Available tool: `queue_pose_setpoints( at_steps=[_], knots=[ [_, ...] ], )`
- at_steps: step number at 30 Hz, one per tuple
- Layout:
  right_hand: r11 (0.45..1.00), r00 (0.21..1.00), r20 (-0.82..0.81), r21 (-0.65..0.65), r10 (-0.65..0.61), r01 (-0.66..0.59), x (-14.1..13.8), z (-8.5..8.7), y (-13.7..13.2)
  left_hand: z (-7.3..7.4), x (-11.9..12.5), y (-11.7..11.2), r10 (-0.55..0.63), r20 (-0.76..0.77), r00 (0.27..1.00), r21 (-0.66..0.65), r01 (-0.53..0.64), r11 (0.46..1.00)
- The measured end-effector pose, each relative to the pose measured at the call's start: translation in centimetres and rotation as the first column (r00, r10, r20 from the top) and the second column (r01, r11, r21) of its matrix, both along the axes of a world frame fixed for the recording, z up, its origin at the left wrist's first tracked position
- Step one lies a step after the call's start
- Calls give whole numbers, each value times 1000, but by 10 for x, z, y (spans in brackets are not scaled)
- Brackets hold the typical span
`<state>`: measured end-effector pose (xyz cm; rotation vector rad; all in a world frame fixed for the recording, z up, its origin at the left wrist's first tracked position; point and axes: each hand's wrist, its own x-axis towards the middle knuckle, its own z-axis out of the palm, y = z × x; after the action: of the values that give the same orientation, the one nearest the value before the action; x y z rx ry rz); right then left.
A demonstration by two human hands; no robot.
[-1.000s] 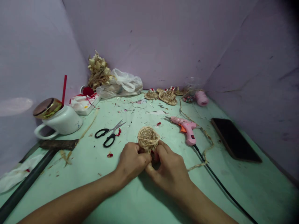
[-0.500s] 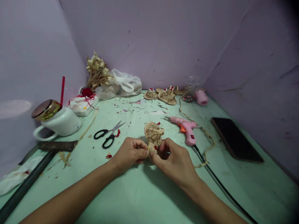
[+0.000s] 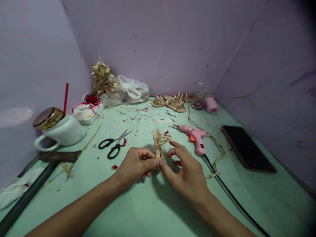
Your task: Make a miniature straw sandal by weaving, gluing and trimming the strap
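Observation:
A small slipper of braided straw-coloured fibre [image 3: 157, 144] stands edge-on above the table, its strap loop sticking out to the right. My left hand [image 3: 137, 164] pinches its lower end between thumb and fingers. From the right, my right hand [image 3: 186, 166] rests its thumb against the lower part, while its other fingers are spread and curved, the index fingertip close to the strap. A trace of red shows on the slipper's side near the right thumb. The sole's flat face is turned out of sight.
Black-handled scissors [image 3: 115, 144] lie left, and a pink glue gun [image 3: 196, 135] with a black cord lies right, near a phone [image 3: 248, 148]. Finished-looking slippers [image 3: 175, 103] sit at the back. A hammer [image 3: 60, 156] and white mug [image 3: 65, 131] stand left.
The slipper has turned from showing its face to edge-on. My right fingers have spread away from it, leaving the thumb against it. My left hand keeps its pinch.

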<state>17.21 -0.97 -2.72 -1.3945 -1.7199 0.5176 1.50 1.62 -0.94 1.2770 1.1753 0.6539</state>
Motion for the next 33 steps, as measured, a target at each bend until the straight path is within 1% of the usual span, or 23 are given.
queue_pose_setpoints(
  at_steps=[2,4,6,9,10,11,12,13,14,15,16,17,18,19,20,21,23,24,25,27,29,31,33],
  knots=[
    [996,994,-78,44,81,-78,1,0,-1,0,1,-2,14,2,1000,-16,-14,1000],
    [982,970,-157,2,187,-189,1,1,-2,-1,1,-4,13,35,999,0,-13,1000],
    [966,947,-227,-68,229,-250,0,2,-1,-3,2,-5,3,70,998,31,-6,999],
    [961,936,-308,-157,171,-228,-1,3,1,-7,3,-6,-43,37,998,76,40,996],
    [961,935,-330,-189,131,-201,-1,3,2,-8,3,-7,-42,-12,999,132,43,990],
    [960,932,-353,-221,86,-172,-1,3,3,-9,2,-7,-8,-76,997,241,27,970],
    [956,925,-379,-255,42,-147,0,4,5,-10,1,-7,60,-137,989,399,0,917],
    [948,912,-409,-289,4,-134,1,4,6,-9,-1,-7,157,-177,972,584,-25,812],
    [936,895,-445,-325,-24,-136,2,5,8,-8,-4,-6,259,-192,947,752,-28,658],
    [920,873,-485,-360,-44,-153,4,6,9,-7,-6,-5,341,-194,920,870,1,493],
    [904,848,-528,-387,-55,-183,5,7,10,-4,-8,-5,389,-205,898,931,57,359],
    [885,823,-565,-409,-55,-222,7,8,12,-2,-11,-4,400,-242,884,950,133,282],
    [868,804,-593,-423,-46,-262,8,8,13,0,-12,-3,378,-307,873,940,218,261],
    [854,790,-612,-428,-32,-297,8,8,14,2,-13,-3,335,-380,862,912,291,288],
    [840,783,-622,-432,-15,-327,9,7,14,3,-14,-2,273,-449,851,868,343,358],
    [827,780,-626,-440,-3,-350,9,5,15,3,-14,-3,202,-499,842,809,370,457],
    [799,781,-624,-467,4,-378,8,1,16,3,-13,-4,80,-537,840,651,352,673],
    [788,781,-625,-477,7,-389,8,-1,16,3,-12,-4,41,-531,846,571,322,755],
    [779,777,-630,-481,13,-403,8,-2,16,2,-11,-4,9,-517,856,505,297,811],
    [766,756,-654,-473,27,-436,7,-4,15,3,-10,-4,-47,-480,876,430,282,858],
    [756,726,-687,-468,14,-458,6,-4,15,4,-10,-3,-90,-454,886,402,293,868],
    [738,696,-717,-488,-34,-466,5,-2,14,5,-11,-1,-103,-461,881,430,323,843],
    [709,664,-742,-517,-92,-480,4,0,14,5,-12,1,-87,-496,864,502,367,783]
  ],
)
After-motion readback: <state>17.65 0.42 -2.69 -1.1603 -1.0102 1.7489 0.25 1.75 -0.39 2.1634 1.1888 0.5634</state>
